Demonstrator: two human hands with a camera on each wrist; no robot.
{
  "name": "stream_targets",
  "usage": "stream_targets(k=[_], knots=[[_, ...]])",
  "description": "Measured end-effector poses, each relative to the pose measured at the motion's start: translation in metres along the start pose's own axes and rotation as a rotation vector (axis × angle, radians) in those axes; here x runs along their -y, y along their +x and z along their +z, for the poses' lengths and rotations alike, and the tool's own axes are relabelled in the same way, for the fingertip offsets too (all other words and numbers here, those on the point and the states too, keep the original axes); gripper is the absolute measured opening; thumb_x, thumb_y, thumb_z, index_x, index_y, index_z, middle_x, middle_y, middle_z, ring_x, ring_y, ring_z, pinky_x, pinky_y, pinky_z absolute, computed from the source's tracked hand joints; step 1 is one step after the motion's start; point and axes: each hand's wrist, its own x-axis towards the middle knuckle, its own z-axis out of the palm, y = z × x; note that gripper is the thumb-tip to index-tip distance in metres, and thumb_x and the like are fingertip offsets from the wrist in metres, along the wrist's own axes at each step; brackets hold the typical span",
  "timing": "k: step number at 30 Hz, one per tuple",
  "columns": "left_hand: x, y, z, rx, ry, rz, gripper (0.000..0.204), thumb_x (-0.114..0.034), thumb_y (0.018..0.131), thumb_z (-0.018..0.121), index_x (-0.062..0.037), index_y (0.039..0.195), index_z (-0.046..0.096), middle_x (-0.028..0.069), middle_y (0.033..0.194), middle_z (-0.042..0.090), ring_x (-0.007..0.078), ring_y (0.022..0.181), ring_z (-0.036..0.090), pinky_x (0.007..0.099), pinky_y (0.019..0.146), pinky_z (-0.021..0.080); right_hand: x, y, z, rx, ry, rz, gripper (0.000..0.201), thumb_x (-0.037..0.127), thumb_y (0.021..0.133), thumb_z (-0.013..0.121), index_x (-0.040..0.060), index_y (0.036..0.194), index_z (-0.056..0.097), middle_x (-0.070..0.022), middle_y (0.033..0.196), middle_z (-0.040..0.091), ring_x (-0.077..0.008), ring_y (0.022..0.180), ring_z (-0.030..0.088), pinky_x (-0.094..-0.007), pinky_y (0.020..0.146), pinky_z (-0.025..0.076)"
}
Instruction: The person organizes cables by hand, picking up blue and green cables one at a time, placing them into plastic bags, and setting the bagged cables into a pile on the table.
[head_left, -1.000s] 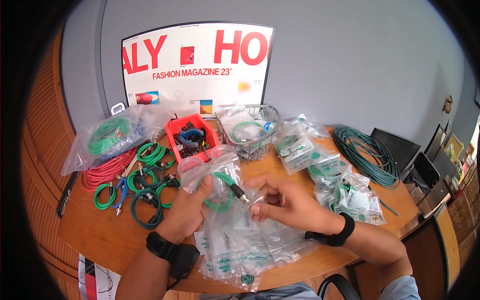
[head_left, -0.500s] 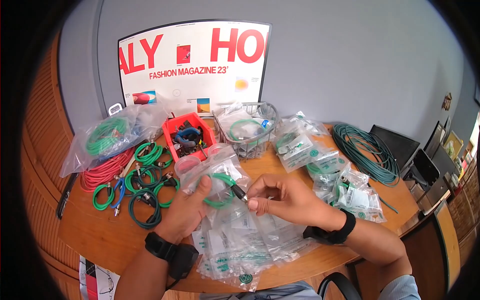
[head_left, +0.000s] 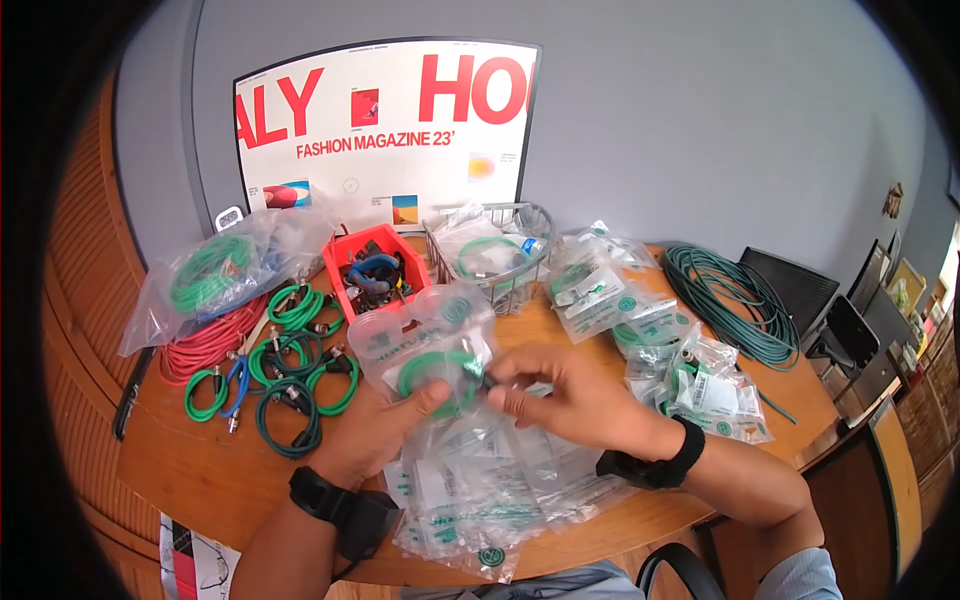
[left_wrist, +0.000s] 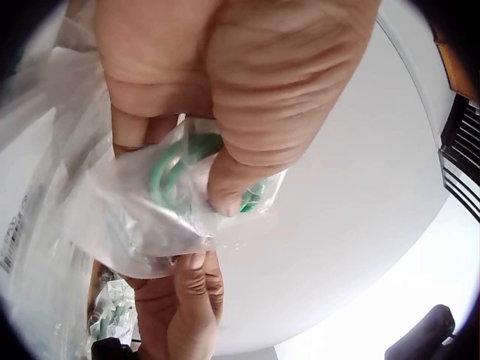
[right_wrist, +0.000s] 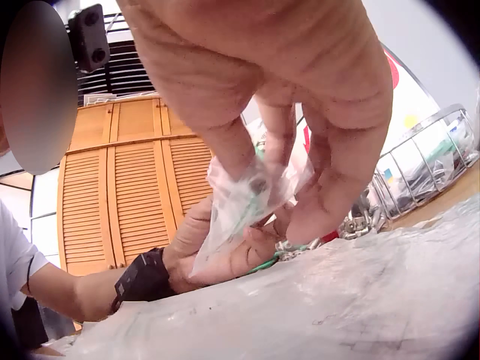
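Note:
My left hand (head_left: 385, 425) grips a clear plastic bag (head_left: 470, 322) with a coiled green cable (head_left: 412, 372) in it, thumb lying across the front. In the left wrist view that thumb presses the bag (left_wrist: 142, 240) over the green coil (left_wrist: 166, 180). The right hand (head_left: 575, 400) pinches the bag's right side, where the cable's dark connector (head_left: 488, 381) shows at the fingertips. The right wrist view has thin plastic (right_wrist: 225, 225) bunched between the right fingers. Below both hands lies a pile of flat printed plastic bags (head_left: 470, 500).
Coiled green cables (head_left: 290, 420) and a red cable coil (head_left: 215, 340) lie left. Behind stand a red bin (head_left: 352, 262) of fittings and a wire basket (head_left: 540, 250). Bagged cables (head_left: 715, 400) and a dark green cable coil (head_left: 735, 310) are on the right.
The connector has shifted from in front of the right fingertips to between them and the bag. My left thumb has come down and right over the coil, and the bag has turned more face-on.

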Motion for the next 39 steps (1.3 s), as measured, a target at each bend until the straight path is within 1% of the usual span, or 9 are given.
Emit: stream_targets(k=[5, 8, 11, 15, 20, 26, 31, 36, 39], knots=[[-0.005, 0.002, 0.006, 0.059, 0.088, -0.008, 0.066, -0.020, 0.094, 0.072, -0.0059, 0.149, 0.039, 0.0065, 0.139, 0.054, 0.0187, 0.124, 0.055, 0.0343, 0.095, 0.053, -0.010, 0.005, -0.006, -0.342, 0.086, 0.073, 0.019, 0.020, 0.102, 0.062, 0.0018, 0.105, 0.066, -0.0001, 0.093, 0.064, -0.0067, 0.083, 0.061, -0.0244, 0.068, 0.055], [-0.007, 0.001, 0.006, 0.058, 0.013, -0.059, 0.069, -0.024, 0.095, 0.071, -0.0068, 0.151, 0.035, 0.0076, 0.142, 0.051, 0.0200, 0.127, 0.053, 0.0354, 0.096, 0.053, -0.006, 0.006, -0.016, -0.332, 0.105, 0.069, 0.021, 0.019, 0.096, 0.068, 0.0005, 0.106, 0.068, -0.0111, 0.086, 0.070, -0.0164, 0.073, 0.064, -0.0318, 0.065, 0.051], [-0.001, 0.001, 0.005, 0.015, -0.105, -0.099, 0.070, -0.030, 0.098, 0.067, -0.0084, 0.154, 0.031, 0.0087, 0.146, 0.047, 0.0221, 0.131, 0.051, 0.0386, 0.100, 0.052, -0.002, 0.008, -0.024, -0.247, -0.240, -0.138, 0.021, 0.016, 0.093, 0.071, 0.0008, 0.106, 0.068, -0.0094, 0.080, 0.069, -0.0143, 0.071, 0.063, -0.0308, 0.064, 0.050], [0.000, 0.003, 0.004, 0.056, -0.217, -0.114, 0.071, -0.036, 0.100, 0.062, -0.0118, 0.155, 0.026, 0.0085, 0.151, 0.042, 0.0247, 0.135, 0.048, 0.0455, 0.102, 0.052, 0.007, 0.013, -0.019, -0.181, -0.252, -0.069, 0.021, 0.012, 0.095, 0.070, -0.0007, 0.112, 0.067, -0.0020, 0.094, 0.070, -0.0068, 0.081, 0.063, -0.0248, 0.073, 0.053], [-0.005, -0.001, 0.003, 0.039, -0.237, -0.168, 0.070, -0.037, 0.099, 0.062, -0.0133, 0.155, 0.027, 0.0076, 0.151, 0.043, 0.0255, 0.137, 0.047, 0.0477, 0.101, 0.053, -0.011, 0.021, -0.011, -0.176, 0.376, -0.047, 0.024, 0.010, 0.093, 0.070, -0.0029, 0.113, 0.065, -0.0103, 0.088, 0.069, -0.0112, 0.077, 0.064, -0.0281, 0.070, 0.051], [-0.011, -0.009, 0.006, 0.054, -0.144, -0.247, 0.067, -0.030, 0.099, 0.065, -0.0135, 0.154, 0.031, 0.0063, 0.149, 0.045, 0.0238, 0.135, 0.047, 0.0463, 0.101, 0.052, 0.008, 0.012, -0.016, -0.071, 0.131, -0.028, 0.010, 0.001, 0.093, 0.068, -0.0023, 0.101, 0.063, -0.0046, 0.097, 0.067, -0.0099, 0.093, 0.064, -0.0244, 0.083, 0.051], [-0.005, -0.008, 0.002, 0.079, -0.133, -0.238, 0.064, -0.013, 0.096, 0.068, -0.0133, 0.151, 0.035, 0.0049, 0.144, 0.049, 0.0213, 0.133, 0.048, 0.0437, 0.102, 0.052, 0.006, 0.017, -0.013, 0.063, -0.017, 0.019, 0.019, 0.003, 0.093, 0.069, -0.0013, 0.109, 0.059, -0.0064, 0.100, 0.067, -0.0101, 0.095, 0.065, -0.0249, 0.084, 0.051], [-0.006, -0.001, 0.003, -0.074, -0.216, -0.196, 0.068, 0.000, 0.093, 0.067, -0.0135, 0.151, 0.036, 0.0034, 0.143, 0.050, 0.0193, 0.130, 0.051, 0.0390, 0.103, 0.050, -0.005, 0.010, -0.001, -0.319, 0.119, -0.068, 0.049, 0.018, 0.095, 0.070, -0.0004, 0.135, 0.048, -0.0120, 0.106, 0.069, -0.0135, 0.095, 0.066, -0.0284, 0.083, 0.053], [-0.008, -0.003, 0.002, -0.091, -0.188, -0.257, 0.067, 0.003, 0.092, 0.065, -0.0123, 0.151, 0.036, 0.0032, 0.144, 0.050, 0.0199, 0.133, 0.049, 0.0375, 0.104, 0.049, -0.002, 0.001, 0.000, -0.141, 0.028, 0.021, 0.067, 0.026, 0.092, 0.075, -0.0003, 0.142, 0.040, -0.0179, 0.114, 0.067, -0.0174, 0.096, 0.067, -0.0316, 0.080, 0.055]])
